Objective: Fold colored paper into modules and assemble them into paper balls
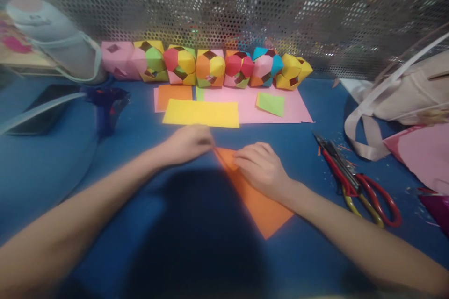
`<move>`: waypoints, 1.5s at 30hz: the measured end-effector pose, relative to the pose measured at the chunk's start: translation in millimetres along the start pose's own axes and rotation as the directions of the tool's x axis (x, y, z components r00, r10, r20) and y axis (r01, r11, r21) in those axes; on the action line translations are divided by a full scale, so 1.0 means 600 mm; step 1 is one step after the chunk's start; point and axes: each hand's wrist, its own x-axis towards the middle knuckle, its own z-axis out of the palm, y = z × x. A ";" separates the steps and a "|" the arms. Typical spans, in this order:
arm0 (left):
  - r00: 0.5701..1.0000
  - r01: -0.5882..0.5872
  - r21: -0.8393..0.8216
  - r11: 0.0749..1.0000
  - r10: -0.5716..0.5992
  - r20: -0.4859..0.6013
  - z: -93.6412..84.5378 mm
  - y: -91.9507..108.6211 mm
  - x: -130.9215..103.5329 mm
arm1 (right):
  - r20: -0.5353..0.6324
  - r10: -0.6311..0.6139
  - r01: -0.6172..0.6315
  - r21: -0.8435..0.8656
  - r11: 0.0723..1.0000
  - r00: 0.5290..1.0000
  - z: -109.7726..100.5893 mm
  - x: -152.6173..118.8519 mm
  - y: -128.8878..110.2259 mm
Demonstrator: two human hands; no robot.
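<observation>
A sheet of orange paper (261, 205) lies slantwise on the blue table, one corner toward me. My left hand (191, 142) is closed, its fingertips pinching the paper's far left corner. Resting on the upper part of the same sheet is my right hand (261, 166), fingers bent together and gripping at a small fold; the fingertips are partly hidden. Just beyond both hands lies a strip of yellow paper (201, 113). Behind it are a smaller orange piece (174, 97), a pink sheet (242, 105) and a green piece (271, 104).
Several folded-paper balls (210, 67) stand in a row before a perforated metal panel (168, 4). Left are a glue gun (107, 105), a phone (44, 107) and a white bottle (63, 39). Right are red-handled scissors (380, 198), yellow-handled pliers (368, 210) and a pale bag (414, 86).
</observation>
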 end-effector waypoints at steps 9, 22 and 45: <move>0.985 -0.168 -0.112 0.979 0.160 -0.070 0.002 -0.021 0.000 | 0.109 -0.077 0.085 -0.063 0.994 0.991 -0.003 0.001 -0.006; 0.986 -0.162 -0.126 0.979 0.156 -0.054 0.004 -0.024 0.002 | 0.155 -0.107 0.125 -0.105 0.987 0.982 -0.009 0.007 -0.011; 0.992 -0.120 -0.048 0.992 0.117 -0.057 0.007 -0.021 0.003 | 0.206 -0.076 0.104 -0.128 0.986 0.976 -0.011 0.010 -0.018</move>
